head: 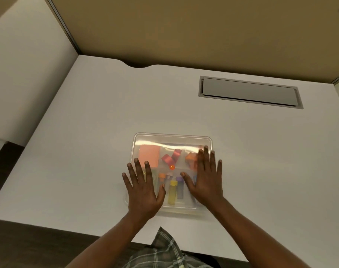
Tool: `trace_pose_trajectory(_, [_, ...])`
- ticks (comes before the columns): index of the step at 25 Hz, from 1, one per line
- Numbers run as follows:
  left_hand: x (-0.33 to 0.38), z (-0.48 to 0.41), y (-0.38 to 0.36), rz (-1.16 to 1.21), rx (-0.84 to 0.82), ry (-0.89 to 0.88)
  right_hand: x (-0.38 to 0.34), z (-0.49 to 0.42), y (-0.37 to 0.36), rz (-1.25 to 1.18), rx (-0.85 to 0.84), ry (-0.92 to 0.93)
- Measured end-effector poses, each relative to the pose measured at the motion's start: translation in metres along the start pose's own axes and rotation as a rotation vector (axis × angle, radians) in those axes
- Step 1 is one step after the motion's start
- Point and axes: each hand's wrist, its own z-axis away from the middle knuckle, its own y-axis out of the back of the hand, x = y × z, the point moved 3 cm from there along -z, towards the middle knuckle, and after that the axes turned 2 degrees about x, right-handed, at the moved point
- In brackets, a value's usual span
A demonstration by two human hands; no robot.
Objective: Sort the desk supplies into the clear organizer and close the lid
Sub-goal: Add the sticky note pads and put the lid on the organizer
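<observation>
The clear organizer [172, 139] lies on the white desk near its front edge, with its transparent lid down over the compartments. Through the lid I see a pink pad of sticky notes [149, 156], two dark red blocks [171, 156], a small orange ball [172, 167], orange pieces [191, 160], and yellow [172, 192] and purple [180, 188] tubes. My left hand [143, 188] lies flat, fingers spread, on the lid's front left part. My right hand [207, 178] lies flat on the right part, a little blurred. Neither hand holds anything.
The white desk [99, 132] stretches around the organizer. A grey cable-tray flap [248, 92] is set into the desk at the back right. Tan partition walls stand behind and to the left. A plaid shirt [164, 250] shows at the bottom.
</observation>
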Motion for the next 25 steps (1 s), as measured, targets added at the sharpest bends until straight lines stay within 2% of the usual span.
trace_pose_trajectory(4, [-0.002, -0.002, -0.004, -0.022, 0.020, -0.003, -0.018, -0.083, 0.002, 0.100, -0.088, 0.230])
trace_pose_trajectory(10, [-0.004, -0.006, -0.011, 0.039, 0.061, 0.009, -0.013, -0.101, -0.019, 0.071, -0.083, 0.250])
trace_pose_trajectory(15, [-0.002, -0.006, -0.004, 0.045, 0.074, 0.009, -0.008, -0.110, -0.006, 0.078, -0.142, 0.321])
trace_pose_trajectory(16, [-0.002, -0.006, -0.003, 0.050, 0.084, -0.001, -0.005, -0.107, -0.003, 0.070, -0.119, 0.297])
trace_pose_trajectory(18, [-0.004, -0.005, 0.001, 0.054, 0.090, -0.007, 0.008, -0.092, 0.002, -0.014, -0.050, 0.107])
trace_pose_trajectory(21, [-0.010, -0.032, 0.024, 0.130, 0.141, 0.058, 0.026, -0.057, 0.003, -0.312, -0.034, -0.200])
trace_pose_trajectory(23, [-0.023, -0.074, 0.040, 0.311, 0.220, 0.233, 0.029, -0.038, -0.001, -0.492, -0.036, -0.311])
trace_pose_trajectory(25, [-0.037, -0.122, 0.047, 0.636, 0.125, 0.480, 0.029, -0.025, -0.002, -0.609, -0.040, -0.426])
